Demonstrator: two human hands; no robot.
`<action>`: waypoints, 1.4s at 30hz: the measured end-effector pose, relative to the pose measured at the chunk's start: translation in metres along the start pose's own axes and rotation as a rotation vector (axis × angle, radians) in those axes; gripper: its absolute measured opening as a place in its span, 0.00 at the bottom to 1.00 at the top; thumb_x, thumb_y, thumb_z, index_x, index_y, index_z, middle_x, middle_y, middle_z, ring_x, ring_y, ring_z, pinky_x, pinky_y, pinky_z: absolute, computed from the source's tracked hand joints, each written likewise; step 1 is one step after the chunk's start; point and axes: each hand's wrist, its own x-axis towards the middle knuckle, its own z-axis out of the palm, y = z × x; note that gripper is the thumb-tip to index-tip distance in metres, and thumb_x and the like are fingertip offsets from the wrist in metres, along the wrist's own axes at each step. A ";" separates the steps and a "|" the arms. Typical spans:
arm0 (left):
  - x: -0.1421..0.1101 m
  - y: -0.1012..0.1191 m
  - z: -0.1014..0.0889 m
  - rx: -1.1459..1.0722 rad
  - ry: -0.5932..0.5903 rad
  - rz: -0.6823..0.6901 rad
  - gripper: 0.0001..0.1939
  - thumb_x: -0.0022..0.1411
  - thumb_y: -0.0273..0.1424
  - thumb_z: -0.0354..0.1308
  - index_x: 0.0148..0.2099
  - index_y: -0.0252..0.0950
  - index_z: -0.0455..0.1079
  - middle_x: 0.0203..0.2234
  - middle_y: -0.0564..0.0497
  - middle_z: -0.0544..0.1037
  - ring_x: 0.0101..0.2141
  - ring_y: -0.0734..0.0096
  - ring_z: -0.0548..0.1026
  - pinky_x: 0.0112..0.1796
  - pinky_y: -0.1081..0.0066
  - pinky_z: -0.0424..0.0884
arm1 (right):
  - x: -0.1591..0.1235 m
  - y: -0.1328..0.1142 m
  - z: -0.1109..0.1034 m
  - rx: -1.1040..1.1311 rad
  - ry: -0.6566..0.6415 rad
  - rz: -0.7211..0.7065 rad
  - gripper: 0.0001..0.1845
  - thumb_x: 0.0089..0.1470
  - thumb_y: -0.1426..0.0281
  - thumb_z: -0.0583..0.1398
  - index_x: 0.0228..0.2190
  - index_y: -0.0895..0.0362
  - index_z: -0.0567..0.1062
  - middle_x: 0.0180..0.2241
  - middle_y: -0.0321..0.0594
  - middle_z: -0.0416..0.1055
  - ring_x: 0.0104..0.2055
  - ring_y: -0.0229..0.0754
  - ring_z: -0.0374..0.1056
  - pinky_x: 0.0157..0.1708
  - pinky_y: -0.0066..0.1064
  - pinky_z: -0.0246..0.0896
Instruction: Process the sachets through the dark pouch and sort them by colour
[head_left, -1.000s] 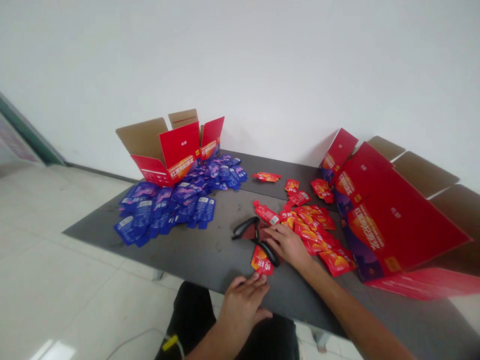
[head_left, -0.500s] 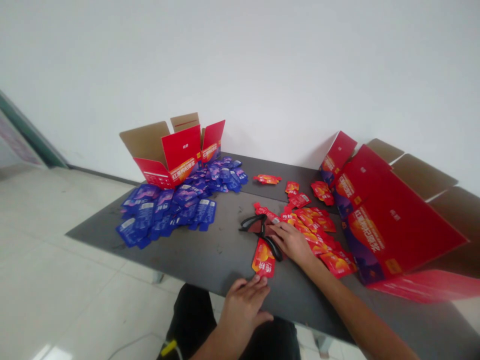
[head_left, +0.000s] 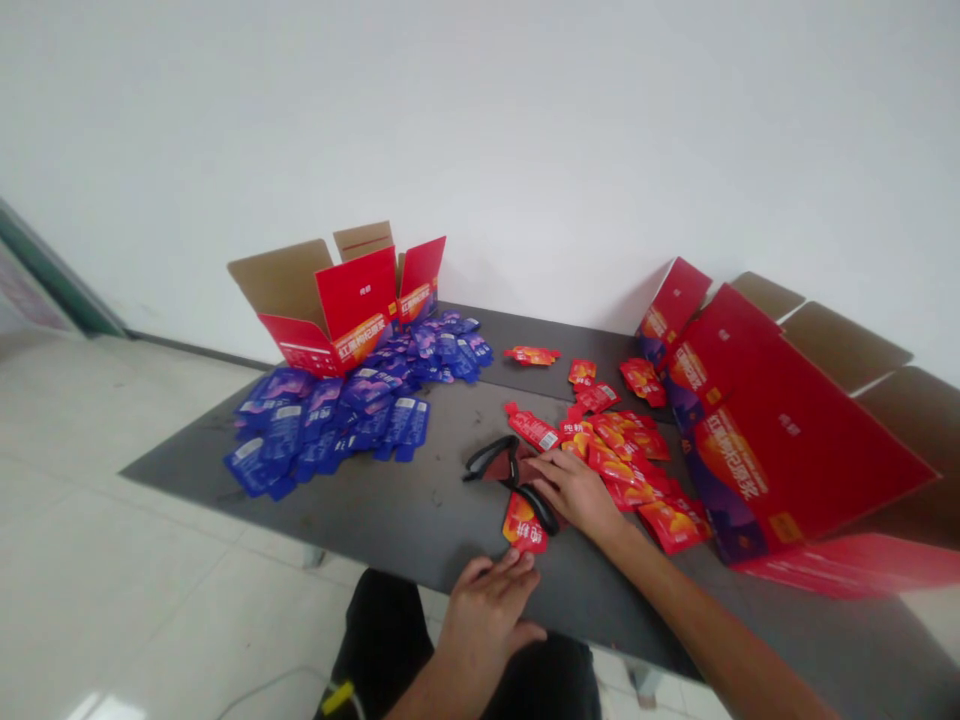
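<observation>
My right hand (head_left: 577,492) has its fingers closed on the edge of a pair of sunglasses (head_left: 496,459) with black frames and dark reddish lenses. They lie low over the table, partly covering a red and orange pouch (head_left: 523,524). My left hand (head_left: 489,603) rests at the table's front edge, fingers stretched out, with its fingertips at the bottom end of that pouch. Right beside my right hand spreads a heap of red pouches (head_left: 626,462). Just beyond the sunglasses lies another red pouch (head_left: 533,430), turned back side up.
A pile of blue pouches (head_left: 330,425) covers the left part of the grey table (head_left: 420,520). Behind it stands an open red carton (head_left: 358,300). More open red cartons (head_left: 780,430) stand at the right. A few red pouches (head_left: 531,356) lie near the back wall.
The sunglasses have shifted slightly left and now cover more of the red pouch beneath them. My right hand has moved a little left with them; my left hand is almost still.
</observation>
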 end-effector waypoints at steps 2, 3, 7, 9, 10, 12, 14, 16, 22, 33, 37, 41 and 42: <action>0.000 0.000 0.000 0.013 -0.021 0.007 0.31 0.54 0.43 0.73 0.58 0.41 0.72 0.57 0.47 0.77 0.57 0.56 0.75 0.54 0.59 0.70 | 0.008 0.007 -0.005 -0.037 0.016 0.005 0.16 0.66 0.66 0.57 0.53 0.52 0.77 0.46 0.46 0.76 0.48 0.49 0.73 0.48 0.43 0.73; 0.000 0.000 -0.001 0.017 -0.028 0.008 0.31 0.55 0.43 0.73 0.58 0.41 0.72 0.58 0.46 0.77 0.57 0.56 0.75 0.54 0.59 0.70 | 0.008 0.004 -0.009 -0.043 0.021 0.005 0.16 0.67 0.66 0.57 0.53 0.52 0.76 0.47 0.47 0.76 0.49 0.50 0.73 0.48 0.44 0.73; 0.002 0.004 -0.004 -0.013 -0.010 -0.030 0.30 0.51 0.42 0.75 0.55 0.42 0.74 0.53 0.48 0.81 0.53 0.56 0.78 0.52 0.59 0.71 | -0.009 -0.036 -0.020 0.010 0.000 -0.045 0.19 0.68 0.68 0.55 0.58 0.52 0.72 0.50 0.46 0.74 0.51 0.48 0.72 0.51 0.42 0.72; 0.004 0.006 -0.007 -0.036 -0.020 -0.071 0.27 0.50 0.41 0.76 0.51 0.42 0.76 0.45 0.51 0.84 0.46 0.57 0.82 0.51 0.60 0.71 | -0.021 -0.057 -0.020 0.082 -0.073 -0.094 0.19 0.67 0.69 0.57 0.58 0.49 0.72 0.49 0.43 0.75 0.51 0.46 0.72 0.50 0.38 0.73; 0.004 0.007 -0.008 -0.043 -0.028 -0.081 0.25 0.50 0.40 0.76 0.50 0.42 0.76 0.43 0.51 0.85 0.44 0.57 0.82 0.50 0.60 0.71 | -0.025 -0.062 -0.019 0.112 -0.098 -0.107 0.19 0.66 0.69 0.58 0.57 0.48 0.73 0.48 0.42 0.75 0.50 0.45 0.72 0.49 0.37 0.73; 0.004 0.008 -0.009 -0.044 -0.022 -0.072 0.26 0.51 0.40 0.76 0.52 0.42 0.76 0.46 0.50 0.84 0.47 0.56 0.81 0.51 0.59 0.71 | -0.027 -0.062 -0.013 0.139 -0.100 -0.095 0.18 0.66 0.69 0.59 0.56 0.48 0.74 0.48 0.42 0.76 0.50 0.45 0.72 0.49 0.37 0.73; 0.003 0.007 -0.008 -0.038 -0.004 -0.041 0.29 0.53 0.40 0.75 0.56 0.42 0.74 0.53 0.47 0.81 0.54 0.55 0.78 0.53 0.59 0.70 | -0.021 -0.047 -0.007 0.117 -0.069 -0.057 0.18 0.66 0.68 0.59 0.56 0.49 0.74 0.48 0.43 0.75 0.49 0.45 0.72 0.50 0.39 0.72; 0.002 0.006 -0.007 -0.022 0.002 -0.034 0.30 0.54 0.41 0.73 0.57 0.42 0.73 0.56 0.46 0.79 0.56 0.55 0.76 0.54 0.59 0.70 | -0.010 -0.026 -0.002 0.064 -0.050 -0.036 0.17 0.67 0.67 0.58 0.55 0.50 0.74 0.48 0.43 0.75 0.49 0.46 0.72 0.50 0.39 0.72; 0.000 0.001 -0.002 0.030 -0.026 -0.013 0.30 0.55 0.44 0.73 0.58 0.42 0.73 0.56 0.46 0.78 0.57 0.56 0.75 0.54 0.59 0.70 | 0.011 0.001 -0.010 -0.045 -0.007 -0.019 0.17 0.67 0.68 0.57 0.55 0.52 0.75 0.48 0.45 0.75 0.50 0.49 0.72 0.49 0.43 0.72; 0.003 0.007 -0.008 0.004 -0.017 -0.042 0.29 0.54 0.40 0.74 0.56 0.42 0.74 0.52 0.47 0.81 0.54 0.55 0.78 0.53 0.59 0.70 | -0.026 -0.051 -0.007 0.112 -0.052 -0.067 0.17 0.66 0.68 0.59 0.56 0.49 0.74 0.47 0.42 0.76 0.50 0.45 0.72 0.49 0.37 0.72; 0.001 0.004 -0.006 0.044 -0.040 -0.007 0.28 0.58 0.41 0.72 0.59 0.42 0.73 0.56 0.46 0.78 0.56 0.54 0.76 0.53 0.57 0.70 | 0.000 -0.013 -0.003 -0.017 0.011 -0.008 0.16 0.65 0.68 0.59 0.53 0.51 0.76 0.46 0.43 0.76 0.47 0.46 0.73 0.48 0.38 0.73; 0.005 0.002 -0.010 0.062 -0.014 0.028 0.26 0.59 0.45 0.70 0.56 0.42 0.74 0.55 0.45 0.79 0.55 0.53 0.77 0.52 0.57 0.71 | 0.006 -0.005 -0.018 -0.082 0.128 0.058 0.17 0.67 0.68 0.56 0.54 0.53 0.75 0.47 0.47 0.75 0.49 0.51 0.72 0.49 0.45 0.73; 0.007 0.003 -0.014 0.056 0.008 0.040 0.24 0.60 0.45 0.69 0.55 0.42 0.75 0.53 0.47 0.80 0.53 0.55 0.78 0.52 0.58 0.71 | 0.000 -0.007 -0.024 -0.080 0.184 0.077 0.18 0.67 0.68 0.56 0.56 0.52 0.75 0.48 0.47 0.75 0.50 0.51 0.72 0.50 0.46 0.72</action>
